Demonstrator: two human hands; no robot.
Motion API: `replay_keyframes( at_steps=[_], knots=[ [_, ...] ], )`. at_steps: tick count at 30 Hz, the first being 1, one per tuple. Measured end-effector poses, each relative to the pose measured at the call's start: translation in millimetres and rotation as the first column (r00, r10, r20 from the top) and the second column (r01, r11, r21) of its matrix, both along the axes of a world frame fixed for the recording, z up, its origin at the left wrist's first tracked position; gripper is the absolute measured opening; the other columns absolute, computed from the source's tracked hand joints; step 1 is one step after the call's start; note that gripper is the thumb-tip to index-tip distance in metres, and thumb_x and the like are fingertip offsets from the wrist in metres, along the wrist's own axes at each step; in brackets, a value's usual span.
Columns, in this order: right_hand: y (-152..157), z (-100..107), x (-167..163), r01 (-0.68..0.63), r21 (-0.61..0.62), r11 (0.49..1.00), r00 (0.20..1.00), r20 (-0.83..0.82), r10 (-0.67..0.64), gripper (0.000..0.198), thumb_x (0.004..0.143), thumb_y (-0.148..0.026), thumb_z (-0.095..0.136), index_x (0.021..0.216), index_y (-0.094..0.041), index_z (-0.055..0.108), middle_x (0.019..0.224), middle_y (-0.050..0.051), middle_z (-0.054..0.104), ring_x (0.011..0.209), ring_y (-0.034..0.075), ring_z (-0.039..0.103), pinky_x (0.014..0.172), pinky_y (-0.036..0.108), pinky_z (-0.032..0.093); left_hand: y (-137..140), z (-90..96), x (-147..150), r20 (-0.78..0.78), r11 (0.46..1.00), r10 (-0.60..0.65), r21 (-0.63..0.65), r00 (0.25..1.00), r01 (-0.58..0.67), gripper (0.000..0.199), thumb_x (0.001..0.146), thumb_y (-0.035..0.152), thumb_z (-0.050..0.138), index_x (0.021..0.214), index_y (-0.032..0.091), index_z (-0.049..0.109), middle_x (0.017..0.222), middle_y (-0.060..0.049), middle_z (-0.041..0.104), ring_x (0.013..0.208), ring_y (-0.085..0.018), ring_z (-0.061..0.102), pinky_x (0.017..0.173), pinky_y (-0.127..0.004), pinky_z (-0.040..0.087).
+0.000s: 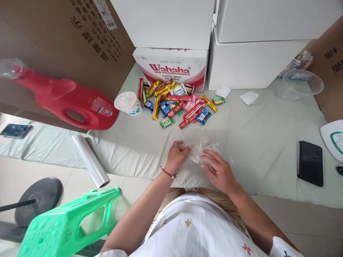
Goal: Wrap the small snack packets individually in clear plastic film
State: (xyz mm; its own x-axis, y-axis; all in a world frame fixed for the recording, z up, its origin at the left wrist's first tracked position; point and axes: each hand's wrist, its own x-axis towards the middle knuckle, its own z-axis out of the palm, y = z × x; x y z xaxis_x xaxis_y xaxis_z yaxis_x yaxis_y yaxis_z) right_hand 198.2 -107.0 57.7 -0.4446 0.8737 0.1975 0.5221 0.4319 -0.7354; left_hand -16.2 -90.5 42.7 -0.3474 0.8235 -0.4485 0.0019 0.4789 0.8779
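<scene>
Right hand [218, 171], fingers loosely parted, meets crumpled clear plastic [205, 144], seemingly steadying it. Left hand [177, 157] curls at plastic's left edge; can't tell if pinching. Beyond both hands, snack pile [180, 97], perhaps leaving working room.

Surface [257, 142], w/ pale grey-green cloth, wrinkled at front edge; back row, L to R: brown ctn. [61, 67], red-and-white "Wahaha" ctn. [171, 71], plain white box [238, 66]. Before these: red jug [72, 103] w/ handle, paper cup [129, 107] w/ blue pattern, heap of asstd. wrapped snacks [177, 101], 2 crumpled white pcs. [249, 97], clear rd. tub [302, 85]. Nr. front: 1 roll [89, 159] overhanging edge, crumpled clear plastic [199, 148] ctr., black phone [310, 163] far R.
</scene>
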Motion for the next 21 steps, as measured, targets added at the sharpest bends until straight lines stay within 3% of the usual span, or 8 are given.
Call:
replay_keyframes(
  at_steps=[2,5,7,10,13,17,21],
  knots=[
    [6,10,15,0.233,-0.054,0.971,0.968,-0.087,-0.237,0.030,0.105,-0.041,0.048,0.118,-0.026,0.070,0.127,0.010,0.070,0.093,0.020,0.070,0.071,0.032,0.057,4,-5.4,-2,0.085,1.000,-0.016,-0.002,0.996,0.016,0.040,0.066,0.037,0.084,0.094,0.015,0.066,0.064,0.003,0.058,0.052,-0.008,0.047,0.049,-0.022,0.034],
    [25,6,37,0.550,-0.004,0.835,0.835,-0.039,-0.550,0.043,0.102,-0.054,0.047,0.120,-0.020,0.066,0.114,0.013,0.072,0.086,0.022,0.065,0.076,0.036,0.054,-1,-9.9,-3,0.158,0.997,0.032,0.059,0.987,-0.041,0.031,0.065,0.036,0.082,0.083,0.017,0.066,0.066,0.004,0.059,0.053,-0.007,0.045,0.050,-0.022,0.033],
    [38,-5,44,0.548,-0.026,0.836,0.833,0.101,-0.544,0.057,0.093,-0.063,0.056,0.128,-0.018,0.063,0.110,0.013,0.072,0.091,0.025,0.064,0.079,0.039,0.052,-8,-10.1,-4,0.188,0.992,0.083,0.083,0.979,-0.100,0.033,0.065,0.039,0.082,0.083,0.018,0.064,0.068,0.004,0.059,0.053,-0.007,0.047,0.051,-0.021,0.034],
    [44,-20,43,0.418,-0.253,0.873,0.895,0.278,-0.348,0.054,0.085,-0.062,0.065,0.121,-0.022,0.068,0.090,0.007,0.073,0.085,0.025,0.065,0.074,0.037,0.050,-16,-7.4,-8,0.222,0.983,0.128,0.098,0.967,-0.152,0.038,0.068,0.043,0.082,0.087,0.019,0.060,0.070,0.004,0.062,0.053,-0.007,0.050,0.049,-0.020,0.034],
    [38,-24,40,0.394,-0.393,0.831,0.919,0.199,-0.341,0.037,0.088,-0.056,0.062,0.103,-0.023,0.074,0.077,0.002,0.070,0.068,0.020,0.062,0.068,0.033,0.047,-21,-4.6,-19,0.209,0.967,0.195,0.124,0.958,-0.224,0.041,0.069,0.045,0.082,0.090,0.020,0.057,0.069,0.005,0.062,0.048,-0.006,0.048,0.046,-0.019,0.031],
    [25,-22,50,0.463,-0.362,0.809,0.870,0.013,-0.493,0.039,0.090,-0.056,0.062,0.101,-0.020,0.073,0.083,0.004,0.072,0.068,0.017,0.061,0.069,0.031,0.049,-29,-5.4,-33,0.199,0.947,0.273,0.113,0.941,-0.299,0.043,0.070,0.045,0.081,0.090,0.020,0.053,0.066,0.006,0.061,0.046,-0.005,0.046,0.043,-0.018,0.027],
    [15,-21,70,0.443,-0.387,0.809,0.884,0.040,-0.465,0.039,0.091,-0.056,0.062,0.101,-0.021,0.074,0.087,0.006,0.075,0.074,0.019,0.064,0.072,0.031,0.051,-38,-8.8,-34,0.212,0.961,0.251,0.062,0.944,-0.270,0.042,0.071,0.046,0.079,0.091,0.021,0.052,0.066,0.007,0.059,0.043,-0.004,0.042,0.041,-0.018,0.023]
  ],
)
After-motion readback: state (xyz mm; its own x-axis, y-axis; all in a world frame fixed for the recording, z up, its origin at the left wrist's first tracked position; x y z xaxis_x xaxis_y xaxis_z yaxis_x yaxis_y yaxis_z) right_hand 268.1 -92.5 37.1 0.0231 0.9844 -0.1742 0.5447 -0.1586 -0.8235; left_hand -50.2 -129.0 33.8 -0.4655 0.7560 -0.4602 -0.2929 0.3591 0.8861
